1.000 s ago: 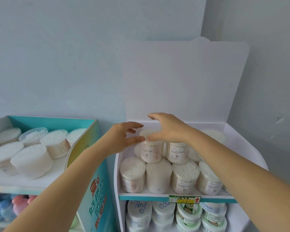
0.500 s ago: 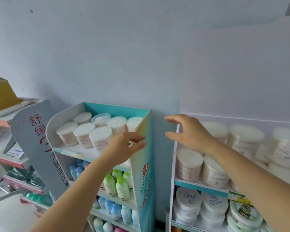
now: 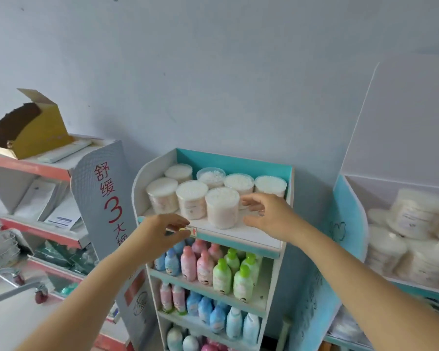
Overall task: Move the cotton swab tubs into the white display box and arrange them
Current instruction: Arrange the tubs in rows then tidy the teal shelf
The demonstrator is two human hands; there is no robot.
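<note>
Several clear cotton swab tubs (image 3: 221,206) stand on the top shelf of a teal stand (image 3: 238,160) in the middle of the view. My right hand (image 3: 266,216) hovers just right of the front tub, fingers spread, holding nothing. Lower and to the left, my left hand (image 3: 162,233) is in front of the shelf's front edge, fingers loosely bent and empty. The white display box (image 3: 401,127) stands at the far right, its tall flap up, with blurred tubs (image 3: 416,219) stacked inside.
Below the tubs the teal stand holds shelves of pink, green and blue bottles (image 3: 213,264). A grey sign with red characters (image 3: 107,198) leans at its left. Further left a red-edged rack (image 3: 36,168) carries a yellow carton (image 3: 33,127).
The view has swung left, away from the white display box. Both hands left the tubs in the box and moved empty to the teal stand's top shelf.
</note>
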